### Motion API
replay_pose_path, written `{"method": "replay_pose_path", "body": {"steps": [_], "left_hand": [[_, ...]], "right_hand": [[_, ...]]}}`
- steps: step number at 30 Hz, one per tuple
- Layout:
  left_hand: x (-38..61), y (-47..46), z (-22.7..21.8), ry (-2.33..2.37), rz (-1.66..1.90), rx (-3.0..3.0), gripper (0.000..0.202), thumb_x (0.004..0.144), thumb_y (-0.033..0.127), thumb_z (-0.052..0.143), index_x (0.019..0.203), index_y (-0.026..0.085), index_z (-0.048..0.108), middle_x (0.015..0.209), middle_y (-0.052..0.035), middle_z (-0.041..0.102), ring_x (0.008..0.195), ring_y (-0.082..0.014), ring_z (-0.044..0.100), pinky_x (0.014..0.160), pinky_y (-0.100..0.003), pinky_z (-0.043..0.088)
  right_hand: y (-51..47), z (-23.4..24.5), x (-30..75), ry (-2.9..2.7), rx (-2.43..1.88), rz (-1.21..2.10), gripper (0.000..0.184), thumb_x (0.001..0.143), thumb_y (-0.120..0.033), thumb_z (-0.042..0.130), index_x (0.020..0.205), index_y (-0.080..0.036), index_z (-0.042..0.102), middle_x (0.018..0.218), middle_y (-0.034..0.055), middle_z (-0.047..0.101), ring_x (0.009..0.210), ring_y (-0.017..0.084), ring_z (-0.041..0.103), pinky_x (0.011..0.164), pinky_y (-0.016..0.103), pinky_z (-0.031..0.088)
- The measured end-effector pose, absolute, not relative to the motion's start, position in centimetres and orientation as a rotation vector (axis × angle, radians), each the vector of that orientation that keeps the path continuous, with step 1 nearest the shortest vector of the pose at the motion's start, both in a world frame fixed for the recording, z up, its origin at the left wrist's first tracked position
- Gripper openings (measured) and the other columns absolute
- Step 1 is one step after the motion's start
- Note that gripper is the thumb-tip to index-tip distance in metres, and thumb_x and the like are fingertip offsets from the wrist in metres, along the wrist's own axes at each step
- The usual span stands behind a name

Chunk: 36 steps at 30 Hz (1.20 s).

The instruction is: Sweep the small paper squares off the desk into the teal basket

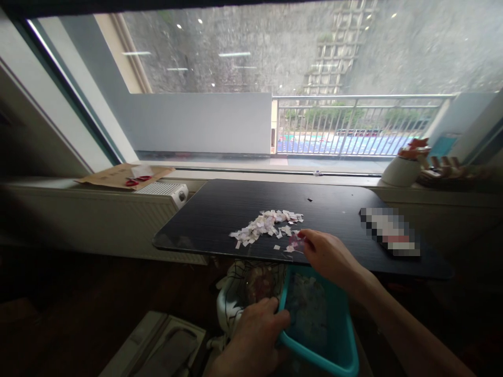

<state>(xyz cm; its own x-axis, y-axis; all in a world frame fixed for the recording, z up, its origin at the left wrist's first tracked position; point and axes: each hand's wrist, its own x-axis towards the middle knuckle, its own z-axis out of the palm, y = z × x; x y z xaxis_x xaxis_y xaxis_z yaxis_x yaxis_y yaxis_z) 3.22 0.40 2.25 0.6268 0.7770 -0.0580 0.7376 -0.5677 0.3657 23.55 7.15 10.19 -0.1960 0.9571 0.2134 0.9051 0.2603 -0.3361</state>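
Observation:
A loose heap of small white paper scraps [261,226] lies on the black tabletop [200,209]. My right hand [328,256] is over the table's near edge, at the right end of the scraps. Its fingers are bent together, with a pinkish, see-through patch at the tips that I cannot make out. Below the edge, a turquoise plastic bin [351,340] holds more pale scraps, seen dimly inside. My left hand [255,330] is closed around the bin's left rim, with the thumb on top. The bin's opening is partly under the table edge.
A pixelated flat object [389,233] lies on the table's right side. Red-handled scissors [137,180] rest on brown paper [106,175] at the left sill, beside a radiator [168,196]. A white pot [401,170] stands on the right sill. Dark cables [236,269] hang beneath the table.

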Motion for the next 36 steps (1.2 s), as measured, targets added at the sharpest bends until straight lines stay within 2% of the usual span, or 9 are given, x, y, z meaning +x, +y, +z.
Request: {"method": "replay_pose_path", "body": {"steps": [3,8,15,20,25,29,36], "left_hand": [[3.2,0.4,2.1,1.213,0.148,2.499,0.016,0.068,0.026,0.067,0.077,0.024,0.054,0.088,0.0003,0.055,0.082,-0.0201,0.053,0.062,-0.028,0.035],[3.2,0.4,1.7,1.229,0.147,2.512,0.017,0.068,0.022,0.067,0.078,0.024,0.054,0.088,0.0004,0.054,0.082,-0.0201,0.052,0.062,-0.028,0.034],[3.0,0.6,1.9,1.206,0.174,2.511,0.019,0.067,0.023,0.069,0.077,0.024,0.053,0.086,0.0008,0.053,0.079,-0.0191,0.052,0.06,-0.027,0.032],[3.4,0.6,1.7,1.189,0.193,2.527,0.018,0.068,0.023,0.068,0.077,0.024,0.052,0.085,0.0008,0.053,0.079,-0.019,0.052,0.059,-0.027,0.032],[3.3,0.6,1.4,1.207,0.195,2.526,0.019,0.068,0.024,0.069,0.076,0.024,0.052,0.084,0.0012,0.053,0.078,-0.0187,0.052,0.059,-0.027,0.031],[3.2,0.7,1.3,1.201,0.198,2.526,0.02,0.067,0.024,0.069,0.075,0.023,0.052,0.084,0.001,0.053,0.079,-0.0188,0.052,0.059,-0.026,0.032],[3.2,0.6,1.5,1.198,0.217,2.519,0.019,0.068,0.024,0.069,0.076,0.024,0.052,0.084,0.0012,0.053,0.079,-0.0185,0.052,0.06,-0.026,0.032]], "right_hand": [[7.2,10.2,23.5,-2.133,-1.717,0.182,0.033,0.085,-0.019,0.041,0.109,-0.016,0.064,0.103,0.0096,0.07,0.091,0.024,0.065,0.073,0.028,0.043],[7.6,10.0,22.4,-2.163,-1.556,0.302,0.033,0.087,-0.019,0.041,0.111,-0.018,0.063,0.095,0.0065,0.072,0.083,0.019,0.065,0.067,0.024,0.042],[6.8,10.2,24.8,-2.115,-1.737,0.199,0.033,0.085,-0.019,0.042,0.11,-0.017,0.063,0.099,0.0081,0.071,0.087,0.022,0.065,0.07,0.027,0.042],[5.8,10.5,26.0,-2.139,-1.731,0.183,0.032,0.085,-0.018,0.041,0.108,-0.017,0.064,0.095,0.0075,0.071,0.084,0.021,0.066,0.069,0.027,0.042],[6.3,10.3,25.5,-2.11,-1.666,0.218,0.033,0.085,-0.019,0.042,0.11,-0.017,0.063,0.1,0.0079,0.071,0.086,0.021,0.066,0.071,0.026,0.043],[6.5,10.3,25.9,-2.118,-1.746,0.202,0.032,0.084,-0.019,0.043,0.107,-0.018,0.065,0.093,0.0078,0.072,0.081,0.022,0.066,0.066,0.027,0.042],[6.8,10.2,26.3,-2.121,-1.738,0.172,0.034,0.086,-0.019,0.04,0.111,-0.017,0.063,0.099,0.0087,0.071,0.085,0.021,0.065,0.07,0.026,0.041]]}}
